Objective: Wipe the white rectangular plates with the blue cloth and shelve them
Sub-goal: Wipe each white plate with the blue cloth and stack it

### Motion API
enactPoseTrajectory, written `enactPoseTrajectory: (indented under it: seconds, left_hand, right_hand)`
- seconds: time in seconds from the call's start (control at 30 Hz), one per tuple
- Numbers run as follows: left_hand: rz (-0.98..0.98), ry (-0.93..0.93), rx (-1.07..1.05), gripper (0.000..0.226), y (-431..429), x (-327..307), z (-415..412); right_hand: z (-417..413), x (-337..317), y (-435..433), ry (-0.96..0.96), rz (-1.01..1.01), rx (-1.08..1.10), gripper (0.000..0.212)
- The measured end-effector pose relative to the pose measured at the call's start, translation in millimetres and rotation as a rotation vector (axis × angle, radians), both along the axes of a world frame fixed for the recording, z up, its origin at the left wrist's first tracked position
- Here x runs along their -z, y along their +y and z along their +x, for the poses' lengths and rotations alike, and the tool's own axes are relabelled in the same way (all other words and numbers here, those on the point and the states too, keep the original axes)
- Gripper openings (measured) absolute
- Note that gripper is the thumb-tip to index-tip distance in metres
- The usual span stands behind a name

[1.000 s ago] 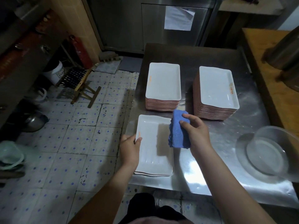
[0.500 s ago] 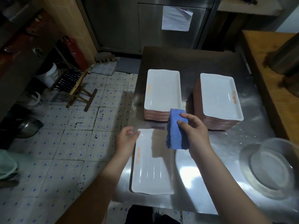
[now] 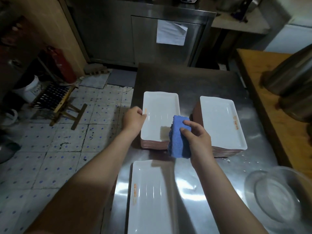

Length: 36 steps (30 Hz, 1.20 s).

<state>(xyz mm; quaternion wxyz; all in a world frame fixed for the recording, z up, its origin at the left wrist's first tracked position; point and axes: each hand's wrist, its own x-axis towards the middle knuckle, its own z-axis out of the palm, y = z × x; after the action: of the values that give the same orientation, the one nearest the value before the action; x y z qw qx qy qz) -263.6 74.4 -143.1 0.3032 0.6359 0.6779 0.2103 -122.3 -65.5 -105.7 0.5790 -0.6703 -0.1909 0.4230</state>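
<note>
Two stacks of white rectangular plates stand on the steel table (image 3: 202, 191): a left stack (image 3: 160, 115) and a taller right stack (image 3: 221, 124). A low pile of white plates (image 3: 148, 196) lies near the table's front edge. My left hand (image 3: 134, 119) grips the left edge of the left stack's top plate. My right hand (image 3: 197, 141) holds the folded blue cloth (image 3: 179, 137) upright, just above the front right corner of that stack.
A clear glass bowl (image 3: 280, 196) sits at the table's front right. A wooden counter (image 3: 270, 92) with a metal pot (image 3: 290, 81) runs along the right. On the tiled floor to the left stands a folding stool (image 3: 57, 100). A steel cabinet (image 3: 152, 34) is behind.
My left hand has left the near plate and moved forward to the left stack's top plate. My right hand with the cloth has shifted forward too, off the near plate.
</note>
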Motion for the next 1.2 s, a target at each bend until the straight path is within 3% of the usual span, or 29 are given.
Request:
enactPoseTrajectory:
  seconds: [0.27, 0.4, 0.57, 0.83, 1.2]
  left_hand:
    - [-0.052, 0.062, 0.129, 0.022, 2, 3, -2]
    - [0.021, 0.057, 0.081, 0.014, 3, -1, -6]
    - [0.049, -0.091, 0.005, 0.015, -2, -11, -14]
    - [-0.082, -0.425, -0.038, 0.011, -29, -34, -25]
    - [-0.294, -0.795, -0.081, 0.028, -116, -66, -18]
  right_hand:
    - [3, 3, -2, 0.009, -0.056, 0.052, 0.015]
    - [1, 3, -5, 0.001, -0.066, 0.061, 0.015]
    - [1, -3, -14, -0.016, -0.058, 0.071, 0.015]
    - [-3, -30, -26, -0.039, -0.029, 0.068, 0.014]
    - [-46, -76, -33, -0.085, 0.185, -0.314, 0.026]
